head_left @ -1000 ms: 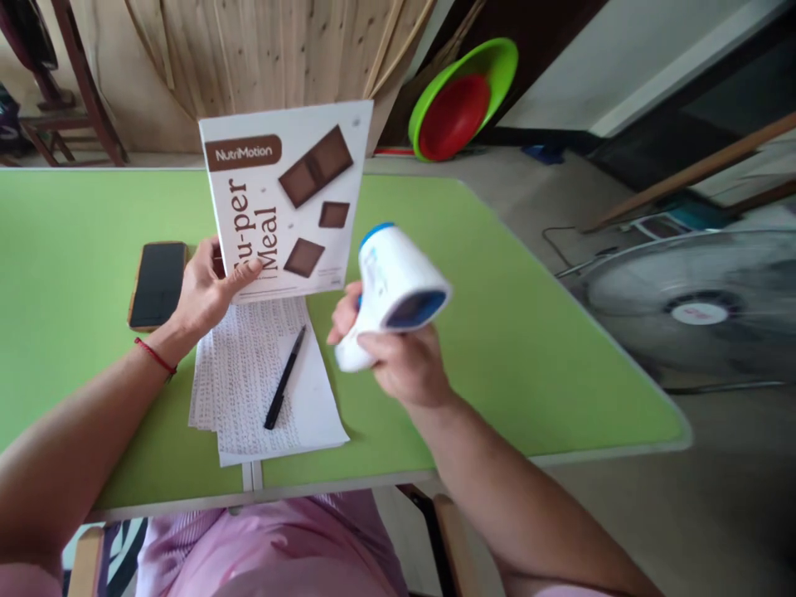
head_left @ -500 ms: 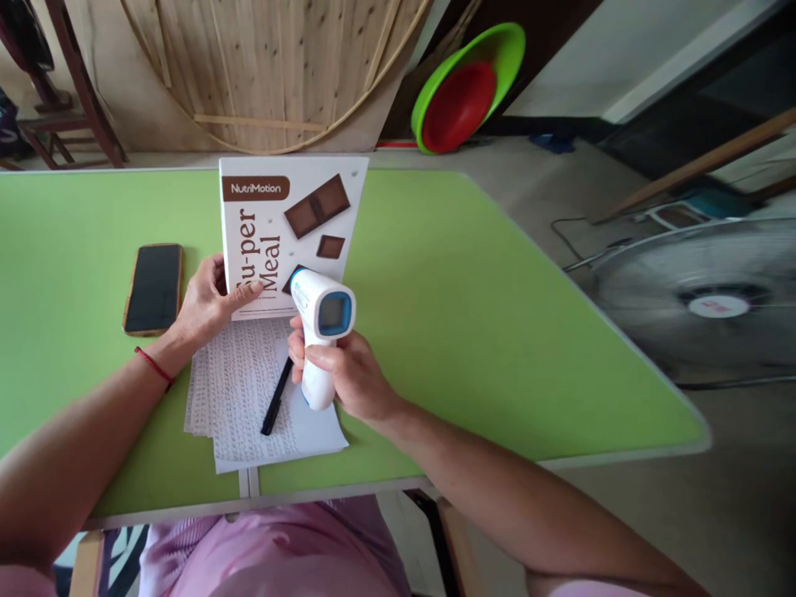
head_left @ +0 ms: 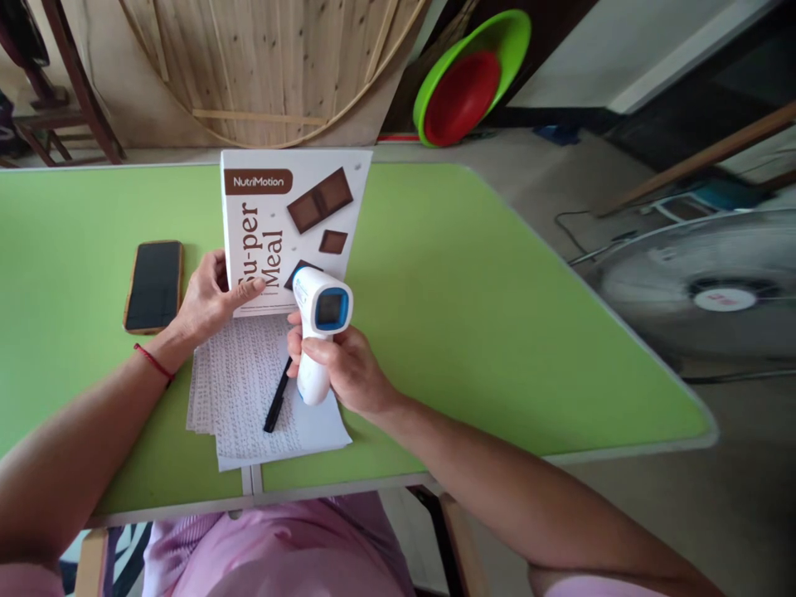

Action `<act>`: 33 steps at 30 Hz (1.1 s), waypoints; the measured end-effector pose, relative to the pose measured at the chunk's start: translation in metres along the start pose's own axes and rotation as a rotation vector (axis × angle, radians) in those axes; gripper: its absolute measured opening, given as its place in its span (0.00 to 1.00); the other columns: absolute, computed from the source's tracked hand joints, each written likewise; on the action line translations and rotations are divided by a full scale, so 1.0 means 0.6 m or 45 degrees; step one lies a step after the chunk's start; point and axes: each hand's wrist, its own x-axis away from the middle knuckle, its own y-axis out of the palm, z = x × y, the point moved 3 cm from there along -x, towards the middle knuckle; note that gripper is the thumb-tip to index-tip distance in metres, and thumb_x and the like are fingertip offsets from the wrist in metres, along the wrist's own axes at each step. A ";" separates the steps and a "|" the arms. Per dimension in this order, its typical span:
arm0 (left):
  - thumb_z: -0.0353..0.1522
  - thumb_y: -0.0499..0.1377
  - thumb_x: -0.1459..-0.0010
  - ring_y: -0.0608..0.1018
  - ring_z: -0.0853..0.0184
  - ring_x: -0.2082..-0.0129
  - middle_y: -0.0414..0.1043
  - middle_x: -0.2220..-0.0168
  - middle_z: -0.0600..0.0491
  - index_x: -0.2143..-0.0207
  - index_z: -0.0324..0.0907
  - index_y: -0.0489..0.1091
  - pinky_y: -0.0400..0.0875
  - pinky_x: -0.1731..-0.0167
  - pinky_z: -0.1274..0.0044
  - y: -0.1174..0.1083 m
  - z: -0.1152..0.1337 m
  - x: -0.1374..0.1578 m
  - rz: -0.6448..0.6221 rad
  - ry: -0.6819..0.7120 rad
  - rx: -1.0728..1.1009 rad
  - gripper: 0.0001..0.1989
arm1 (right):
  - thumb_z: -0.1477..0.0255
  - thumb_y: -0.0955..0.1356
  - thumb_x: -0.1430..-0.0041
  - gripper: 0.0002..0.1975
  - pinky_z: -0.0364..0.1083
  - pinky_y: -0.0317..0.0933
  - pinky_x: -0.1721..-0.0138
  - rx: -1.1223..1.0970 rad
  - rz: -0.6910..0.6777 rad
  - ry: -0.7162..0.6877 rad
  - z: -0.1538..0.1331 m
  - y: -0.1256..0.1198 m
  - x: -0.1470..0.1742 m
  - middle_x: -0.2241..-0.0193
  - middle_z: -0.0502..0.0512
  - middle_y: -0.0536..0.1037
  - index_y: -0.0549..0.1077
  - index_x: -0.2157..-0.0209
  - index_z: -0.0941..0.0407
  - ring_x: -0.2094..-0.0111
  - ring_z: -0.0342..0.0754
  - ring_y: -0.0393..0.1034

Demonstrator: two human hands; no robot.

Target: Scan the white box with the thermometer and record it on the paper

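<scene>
My left hand [head_left: 215,298] grips the lower left edge of a white NutriMotion meal box [head_left: 311,265], thumb across its front, other fingers behind. Chocolate pieces are printed on the box, which is held up facing me. In my right hand [head_left: 354,369] is a white and blue infrared thermometer [head_left: 313,377], its handle wrapped by my fingers and its small screen toward me. The thermometer's head overlaps the box's lower right part; whether they touch I cannot tell. Below lie handwritten paper sheets [head_left: 242,398] with a black pen [head_left: 277,402] on top, its upper end hidden.
A smartphone [head_left: 154,286] lies left of my left hand on the green table [head_left: 466,332]. Past the table's right edge a fan [head_left: 721,290] stands close by. Green and red basins [head_left: 463,95] lean behind the table, beside a round wooden panel [head_left: 279,66].
The thermometer has shifted very slightly left relative to the box, and its screen looks darker. Both hands keep their holds. The whole view has moved a little.
</scene>
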 end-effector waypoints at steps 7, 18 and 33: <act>0.43 0.70 0.57 0.77 0.53 0.59 0.76 0.60 0.45 0.61 0.40 0.68 0.72 0.58 0.59 0.002 0.001 0.000 -0.013 0.000 0.015 0.25 | 0.62 0.71 0.58 0.16 0.44 0.66 0.77 0.060 0.030 0.030 -0.001 -0.002 -0.002 0.79 0.45 0.69 0.68 0.68 0.55 0.80 0.40 0.65; 0.42 0.71 0.57 0.78 0.54 0.60 0.76 0.61 0.46 0.61 0.40 0.68 0.73 0.58 0.58 0.001 -0.001 -0.001 -0.006 0.015 0.044 0.25 | 0.63 0.72 0.59 0.17 0.44 0.69 0.76 0.009 0.041 0.040 -0.003 -0.002 -0.003 0.76 0.45 0.70 0.69 0.68 0.55 0.79 0.39 0.65; 0.42 0.71 0.57 0.78 0.54 0.60 0.76 0.61 0.45 0.61 0.40 0.67 0.73 0.58 0.60 0.002 -0.001 -0.002 -0.022 0.006 0.042 0.25 | 0.63 0.72 0.57 0.17 0.43 0.68 0.75 -0.015 0.020 0.009 0.000 -0.006 -0.004 0.76 0.46 0.71 0.69 0.65 0.56 0.78 0.39 0.66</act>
